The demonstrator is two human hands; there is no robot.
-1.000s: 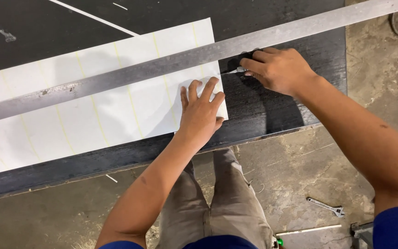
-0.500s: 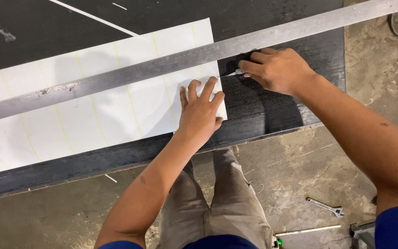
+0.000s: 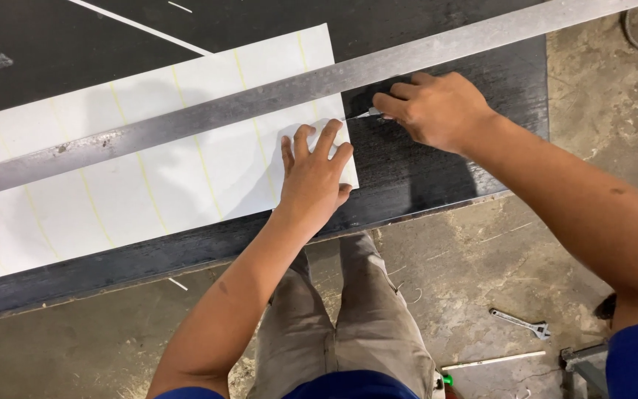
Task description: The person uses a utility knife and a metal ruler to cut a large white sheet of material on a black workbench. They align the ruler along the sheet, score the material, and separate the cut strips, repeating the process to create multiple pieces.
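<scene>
**A:** Start nearest you. Your left hand [image 3: 315, 174] lies flat, fingers spread, on the corner of the white sheet [image 3: 149, 185], at about 5 o'clock on the sheet. It grips nothing; it only presses down.

**B:** And how do you judge that sheet?

**A:** Thin, light and floppy, likely smooth on its face, so it can slide on the dark table [image 3: 437, 177] under you. It tears or creases easily. You don't lift it by pinching an edge; a flat palm near the cut line, as you have it, suits it best.

**B:** Further out?

**A:** The long metal straightedge [image 3: 275, 92] lies across the sheet, running from 8 o'clock to 2 o'clock. It looks stiff and heavy enough to lie flat, but slick on paper, so it could drift if you lean sideways on it.

**B:** And your right hand?

**A:** Your right hand [image 3: 437, 107] is closed around a small cutting blade [image 3: 367, 114], at 1 o'clock from your left, just off the sheet's right edge. The tip sits against the straightedge's near side, right by your left fingertips. The blade is small and sharp; you hold it low, close to the tip.

**B:** Anything beyond the table?

**A:** A wrench [image 3: 520, 323] lies on the concrete floor [image 3: 481, 258], at 5 o'clock.
</scene>
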